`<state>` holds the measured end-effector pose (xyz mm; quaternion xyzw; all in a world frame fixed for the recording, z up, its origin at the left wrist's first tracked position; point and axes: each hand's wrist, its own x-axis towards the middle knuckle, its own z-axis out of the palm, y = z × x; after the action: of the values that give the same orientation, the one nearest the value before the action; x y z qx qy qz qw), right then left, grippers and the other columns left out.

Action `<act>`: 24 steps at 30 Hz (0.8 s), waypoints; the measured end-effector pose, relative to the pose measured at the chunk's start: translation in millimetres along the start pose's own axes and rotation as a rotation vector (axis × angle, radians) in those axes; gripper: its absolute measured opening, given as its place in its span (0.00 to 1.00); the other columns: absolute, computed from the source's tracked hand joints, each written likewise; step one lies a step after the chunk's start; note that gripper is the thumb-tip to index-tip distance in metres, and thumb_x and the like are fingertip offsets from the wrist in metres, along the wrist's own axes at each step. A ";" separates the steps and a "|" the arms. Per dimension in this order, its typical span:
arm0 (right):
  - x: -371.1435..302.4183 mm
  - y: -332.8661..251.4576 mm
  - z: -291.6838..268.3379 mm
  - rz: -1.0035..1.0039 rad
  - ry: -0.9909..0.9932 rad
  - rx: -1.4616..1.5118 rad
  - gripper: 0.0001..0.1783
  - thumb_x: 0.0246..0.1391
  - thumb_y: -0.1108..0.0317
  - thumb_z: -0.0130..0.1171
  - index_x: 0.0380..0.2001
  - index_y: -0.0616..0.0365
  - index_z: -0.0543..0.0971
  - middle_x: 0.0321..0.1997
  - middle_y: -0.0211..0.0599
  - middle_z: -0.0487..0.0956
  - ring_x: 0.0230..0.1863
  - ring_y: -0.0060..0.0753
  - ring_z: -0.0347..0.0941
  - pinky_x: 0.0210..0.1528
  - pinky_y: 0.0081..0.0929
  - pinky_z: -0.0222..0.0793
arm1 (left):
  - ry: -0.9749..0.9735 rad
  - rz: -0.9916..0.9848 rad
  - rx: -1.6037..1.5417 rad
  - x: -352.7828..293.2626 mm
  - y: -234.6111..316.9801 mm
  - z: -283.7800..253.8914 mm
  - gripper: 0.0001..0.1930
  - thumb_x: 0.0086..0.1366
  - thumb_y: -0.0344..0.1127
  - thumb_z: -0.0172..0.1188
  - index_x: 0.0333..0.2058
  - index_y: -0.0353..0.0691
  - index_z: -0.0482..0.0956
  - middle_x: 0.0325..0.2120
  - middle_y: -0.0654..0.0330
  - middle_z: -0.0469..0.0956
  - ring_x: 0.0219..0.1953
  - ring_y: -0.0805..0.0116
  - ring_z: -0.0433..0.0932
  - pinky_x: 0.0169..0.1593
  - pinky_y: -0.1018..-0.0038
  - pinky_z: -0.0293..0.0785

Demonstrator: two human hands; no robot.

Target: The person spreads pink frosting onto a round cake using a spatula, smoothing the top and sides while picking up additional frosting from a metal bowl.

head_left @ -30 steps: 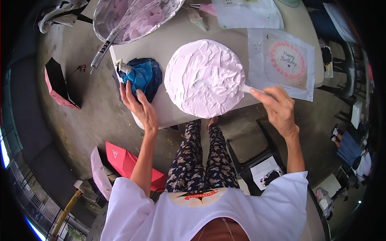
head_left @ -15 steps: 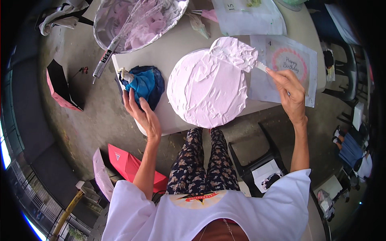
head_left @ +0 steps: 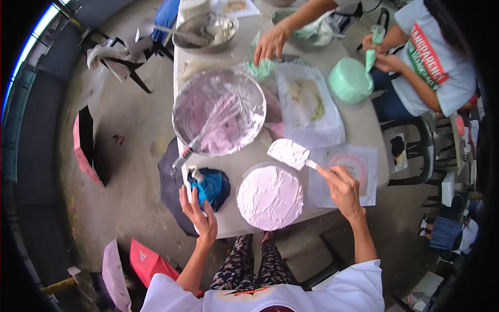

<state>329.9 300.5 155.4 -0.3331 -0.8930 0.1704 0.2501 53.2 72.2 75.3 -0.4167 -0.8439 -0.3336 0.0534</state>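
Note:
A round cake (head_left: 270, 197) coated in pale pink icing sits near the table's front edge, with streaks across its top. My right hand (head_left: 341, 188) is closed on the handle of a spatula (head_left: 289, 154), whose broad blade is covered in pink icing and is held at the cake's far right edge. Whether the blade touches the cake I cannot tell. To the left of the cake lies a crumpled blue cloth (head_left: 210, 191). My left hand (head_left: 200, 221) is beside it with fingers apart, fingertips at the cloth's near edge, gripping nothing.
Beyond the cloth stands a metal bowl (head_left: 178, 106) of pink icing with a whisk (head_left: 222, 115) in it. Printed sheets (head_left: 318, 200) lie to the right. Across the table, a co-worker's hand (head_left: 270, 46) reaches in; another person holds a piping bag (head_left: 370, 58) by a green cake (head_left: 351, 80).
The view has shifted to take in more of the far table and two co-workers. My right hand has moved the spatula away from the cake's top. My left hand stays by the cloth.

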 end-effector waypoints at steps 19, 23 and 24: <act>150.4 -59.5 57.5 -0.119 -0.235 -0.149 0.09 0.47 0.80 0.52 0.33 0.62 0.78 0.27 0.44 0.76 0.35 0.46 0.75 0.37 0.41 0.73 | -0.246 -0.148 -0.192 149.5 11.9 -35.6 0.14 0.61 0.37 0.61 0.44 0.38 0.79 0.27 0.56 0.78 0.21 0.68 0.71 0.29 0.71 0.69; 151.1 -70.3 53.4 -0.078 -0.253 -0.095 0.09 0.49 0.80 0.52 0.34 0.63 0.78 0.28 0.45 0.76 0.35 0.46 0.75 0.37 0.41 0.73 | -0.283 -0.223 -0.232 151.6 14.5 -41.2 0.14 0.62 0.36 0.61 0.44 0.38 0.79 0.27 0.56 0.79 0.21 0.69 0.72 0.29 0.72 0.69; 150.7 -73.1 51.4 -0.055 -0.259 -0.079 0.10 0.50 0.80 0.52 0.36 0.63 0.79 0.28 0.45 0.76 0.35 0.46 0.75 0.37 0.41 0.72 | -0.285 -0.229 -0.225 151.6 14.1 -42.1 0.14 0.62 0.36 0.61 0.44 0.38 0.79 0.27 0.56 0.79 0.21 0.69 0.72 0.29 0.72 0.69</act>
<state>165.4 343.2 198.0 -0.2932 -0.9326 0.1699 0.1242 -42.4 153.9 170.9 -0.3643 -0.8423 -0.3673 -0.1516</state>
